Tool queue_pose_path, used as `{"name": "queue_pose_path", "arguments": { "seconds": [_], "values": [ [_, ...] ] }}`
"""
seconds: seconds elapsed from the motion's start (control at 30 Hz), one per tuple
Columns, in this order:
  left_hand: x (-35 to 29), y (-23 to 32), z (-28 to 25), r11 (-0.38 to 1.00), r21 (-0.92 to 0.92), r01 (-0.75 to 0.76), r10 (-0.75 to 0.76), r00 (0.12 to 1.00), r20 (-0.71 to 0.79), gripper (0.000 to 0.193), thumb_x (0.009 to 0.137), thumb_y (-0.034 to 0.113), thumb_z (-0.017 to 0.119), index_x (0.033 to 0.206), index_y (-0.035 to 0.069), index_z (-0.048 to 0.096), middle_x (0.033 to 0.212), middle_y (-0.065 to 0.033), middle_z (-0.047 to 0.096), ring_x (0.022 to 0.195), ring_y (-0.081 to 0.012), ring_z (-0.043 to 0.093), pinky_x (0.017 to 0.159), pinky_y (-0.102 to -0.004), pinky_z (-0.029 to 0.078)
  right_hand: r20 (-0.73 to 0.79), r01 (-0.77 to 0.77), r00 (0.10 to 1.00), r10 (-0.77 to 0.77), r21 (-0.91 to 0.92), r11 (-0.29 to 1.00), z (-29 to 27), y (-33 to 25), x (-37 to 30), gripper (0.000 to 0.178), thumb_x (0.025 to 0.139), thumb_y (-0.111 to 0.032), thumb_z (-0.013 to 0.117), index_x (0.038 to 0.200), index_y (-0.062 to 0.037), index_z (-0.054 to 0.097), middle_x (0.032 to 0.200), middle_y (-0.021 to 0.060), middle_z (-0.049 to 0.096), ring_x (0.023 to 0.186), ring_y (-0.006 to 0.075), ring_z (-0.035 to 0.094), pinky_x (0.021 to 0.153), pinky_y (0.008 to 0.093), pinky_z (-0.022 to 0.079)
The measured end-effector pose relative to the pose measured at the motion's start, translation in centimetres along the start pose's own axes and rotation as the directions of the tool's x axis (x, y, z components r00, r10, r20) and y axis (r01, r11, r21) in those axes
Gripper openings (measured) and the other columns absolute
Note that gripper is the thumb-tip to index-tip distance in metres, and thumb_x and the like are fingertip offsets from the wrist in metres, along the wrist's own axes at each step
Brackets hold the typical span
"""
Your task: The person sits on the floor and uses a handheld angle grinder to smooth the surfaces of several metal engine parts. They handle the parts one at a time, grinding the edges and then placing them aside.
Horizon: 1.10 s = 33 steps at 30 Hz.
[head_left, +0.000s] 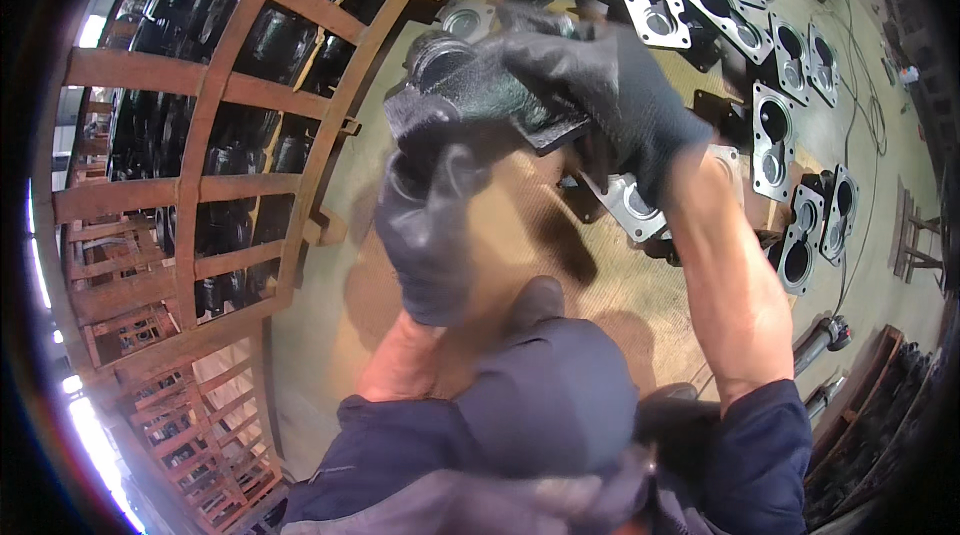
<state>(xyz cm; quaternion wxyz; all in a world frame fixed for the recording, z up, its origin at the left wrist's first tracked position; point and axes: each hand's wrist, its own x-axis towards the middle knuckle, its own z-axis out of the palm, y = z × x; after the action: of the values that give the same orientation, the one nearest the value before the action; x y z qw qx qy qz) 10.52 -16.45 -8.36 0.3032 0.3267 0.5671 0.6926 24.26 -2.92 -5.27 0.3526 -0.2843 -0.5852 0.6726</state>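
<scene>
Both my hands wear black work gloves and hold up a dark metal casting (475,85) with a round opening at its left end and a flat flange at its right. My left hand (430,205) grips it from below, at the left end. Across its right part lies my right hand (620,85), fingers wrapped over the top. Motion blurs the casting and the gloves, so fine detail is lost. Beneath my right wrist, a machined flange face (640,210) of another casting is partly hidden by my forearm.
At left stands a brown metal cage (205,85) filled with glossy black parts. Several castings with bright two-hole flange faces (772,140) stand on cardboard (640,295) to the right. A power tool (822,340) lies on the floor at right, near a cable (858,105).
</scene>
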Motion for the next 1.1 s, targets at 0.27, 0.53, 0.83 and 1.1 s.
{"name": "queue_pose_path", "arguments": {
  "seconds": [0.27,0.53,0.83,1.1],
  "values": [
    [0.2,-11.2,-2.5,0.967,0.200,0.156,-0.213,0.927,0.307,0.037,0.104,0.025,0.053,0.137,0.010,0.058,0.136,-0.0112,0.060,0.122,-0.0299,0.058,0.104,-0.0495,0.045,0.305,0.307,0.951,-0.050,-0.911,0.277,1.8,0.6,4.6,0.021,0.072,-0.012,0.072,0.089,0.0009,0.076,0.079,0.0249,0.070,0.077,0.0407,0.070,0.075,0.0445,0.056],
    [-2.3,-21.0,-4.0,0.869,0.381,0.314,-0.470,0.764,0.442,0.034,0.104,0.019,0.049,0.136,0.012,0.058,0.132,-0.0098,0.063,0.119,-0.0283,0.060,0.096,-0.0361,0.051,0.390,0.394,0.915,-0.100,-0.815,0.425,0.1,10.4,3.9,0.017,0.061,-0.009,0.074,0.076,-0.0044,0.070,0.079,0.0213,0.068,0.080,0.0439,0.067,0.074,0.0474,0.054],
    [-1.0,-26.7,-2.7,0.729,0.482,0.486,-0.666,0.666,0.336,0.039,0.111,0.037,0.045,0.131,0.005,0.057,0.100,-0.0066,0.070,0.076,-0.0174,0.066,0.065,-0.0345,0.055,0.513,0.503,0.858,-0.034,-0.823,0.263,-0.8,13.8,5.4,0.012,0.066,-0.012,0.072,0.076,-0.0066,0.070,0.080,0.0179,0.070,0.084,0.0403,0.068,0.083,0.0470,0.054],
    [1.2,-19.3,-4.7,0.748,-0.073,0.659,-0.638,0.745,0.195,0.053,0.104,0.046,0.058,0.147,0.016,0.052,0.136,-0.0030,0.059,0.117,-0.0191,0.059,0.102,-0.0385,0.049,0.359,0.416,0.909,-0.214,-0.819,0.394,-1.5,15.5,4.2,0.013,0.072,-0.014,0.069,0.083,-0.0085,0.074,0.089,0.0184,0.073,0.088,0.0392,0.069,0.087,0.0451,0.053]
  ]
}}
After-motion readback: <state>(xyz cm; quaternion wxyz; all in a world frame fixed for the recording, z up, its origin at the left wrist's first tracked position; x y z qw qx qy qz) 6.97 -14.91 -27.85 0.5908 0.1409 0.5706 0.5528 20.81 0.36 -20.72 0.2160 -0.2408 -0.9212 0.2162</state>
